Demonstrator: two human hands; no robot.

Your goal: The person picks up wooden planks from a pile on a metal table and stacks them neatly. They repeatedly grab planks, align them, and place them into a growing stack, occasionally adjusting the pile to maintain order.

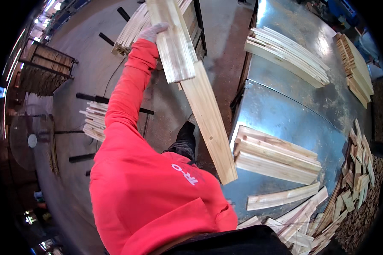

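My left hand (153, 32), in a pale glove, is closed on the left edge of a pale wooden board (172, 42) in front of me. A longer wooden board (210, 127) with a knot slants from beneath its lower end toward my right side. The overlap hides the longer board's far end, so I cannot tell what supports it there. My left arm reaches forward in a red sleeve (125, 89). My right hand does not show; only a red sleeve (225, 216) is seen on that side.
To the right, a metal table (281, 102) carries a near stack of boards (276, 157), a far stack (285, 55) and another stack (353, 68). Loose offcuts (302, 221) pile at its near end. Black rack arms (91, 98) hold wood strips (93, 121) at left.
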